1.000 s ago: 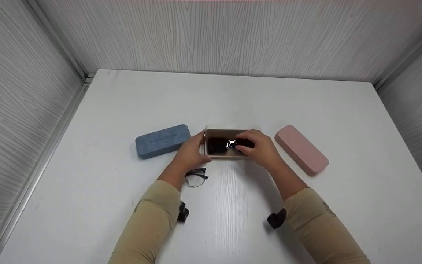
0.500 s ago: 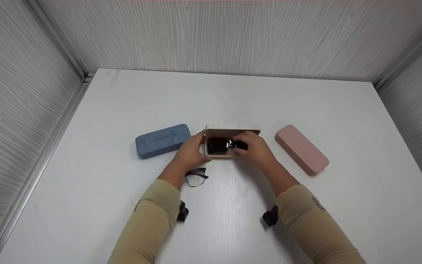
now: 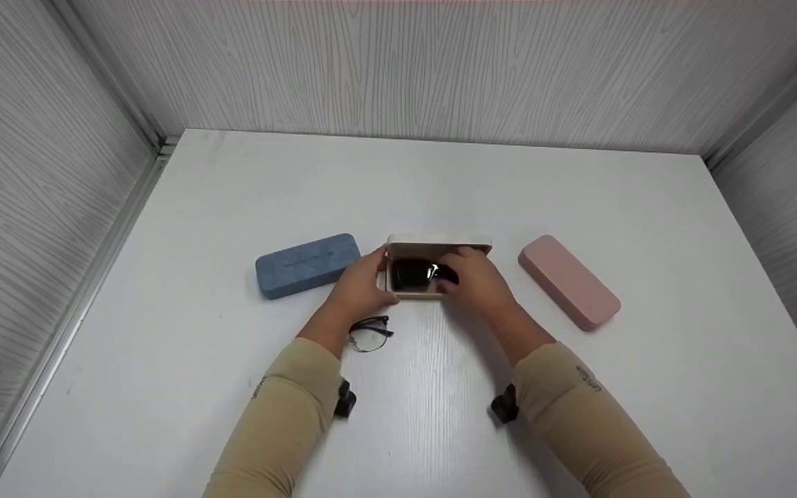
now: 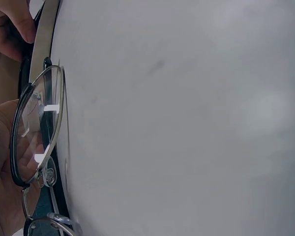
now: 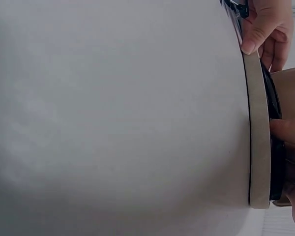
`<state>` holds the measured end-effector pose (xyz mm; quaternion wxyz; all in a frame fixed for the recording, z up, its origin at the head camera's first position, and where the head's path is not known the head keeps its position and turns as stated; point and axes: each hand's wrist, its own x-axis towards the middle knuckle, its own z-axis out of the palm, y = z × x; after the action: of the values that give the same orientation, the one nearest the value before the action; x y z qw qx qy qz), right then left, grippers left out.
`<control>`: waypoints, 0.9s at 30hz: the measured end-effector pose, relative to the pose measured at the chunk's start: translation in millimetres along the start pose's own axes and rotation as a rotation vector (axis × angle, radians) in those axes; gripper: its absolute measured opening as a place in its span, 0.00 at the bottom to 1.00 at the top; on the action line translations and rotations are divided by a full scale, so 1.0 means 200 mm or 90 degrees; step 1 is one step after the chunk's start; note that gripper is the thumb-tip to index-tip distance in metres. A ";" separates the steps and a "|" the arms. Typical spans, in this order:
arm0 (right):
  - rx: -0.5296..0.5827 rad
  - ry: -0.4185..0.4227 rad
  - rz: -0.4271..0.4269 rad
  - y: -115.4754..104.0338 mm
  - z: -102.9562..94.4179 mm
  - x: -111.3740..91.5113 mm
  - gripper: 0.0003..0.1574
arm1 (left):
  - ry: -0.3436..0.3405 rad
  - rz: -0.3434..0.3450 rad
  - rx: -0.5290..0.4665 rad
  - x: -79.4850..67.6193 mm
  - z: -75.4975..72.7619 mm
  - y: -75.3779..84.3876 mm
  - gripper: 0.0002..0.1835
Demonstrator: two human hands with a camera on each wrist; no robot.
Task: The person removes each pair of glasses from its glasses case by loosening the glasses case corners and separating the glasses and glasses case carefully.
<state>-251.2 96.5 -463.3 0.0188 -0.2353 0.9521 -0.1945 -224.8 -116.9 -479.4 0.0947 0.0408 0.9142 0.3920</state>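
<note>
An off-white glasses case (image 3: 440, 240) lies with its lid raised, dark sunglasses (image 3: 411, 275) inside it. My left hand (image 3: 359, 287) grips the case's left end, thumb (image 5: 250, 44) at the front edge. At the right end my right hand (image 3: 480, 282) reaches in and pinches the sunglasses near the bridge; its palm hides their right lens. In the right wrist view, the sunglasses (image 5: 277, 172) show just above the case's front wall (image 5: 259, 137). Thin-rimmed eyeglasses (image 3: 371, 339) lie beside my left wrist, large in front of the hand in the left wrist view.
A closed blue glasses case (image 3: 308, 266) lies left of my left hand. To the right, a closed pink glasses case (image 3: 570, 282) lies at a slant. All rest on a white table (image 3: 440, 180) with wood-grain panels (image 3: 398, 69) behind and at both sides.
My right hand has slid left along the sunglasses toward their bridge, covering more of the right lens. The lid leans slightly further forward. My left hand stays put.
</note>
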 end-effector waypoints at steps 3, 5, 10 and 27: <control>-0.022 0.018 0.001 -0.02 0.01 0.00 0.15 | 0.001 0.003 0.001 0.00 0.00 0.00 0.50; -0.035 0.033 0.000 -0.04 0.02 0.00 0.13 | 0.002 0.004 0.000 0.00 0.00 0.00 0.50; -0.061 0.066 0.002 -0.07 0.04 0.00 0.09 | 0.004 0.015 -0.003 0.01 0.00 -0.01 0.51; -0.114 0.170 -0.023 -0.14 0.03 -0.03 0.06 | 0.011 0.023 -0.020 0.01 0.01 -0.01 0.47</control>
<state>-233.5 74.2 -457.7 -0.1323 -0.2249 0.9554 -0.1385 -226.7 -117.4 -482.5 0.0807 0.0523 0.9078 0.4083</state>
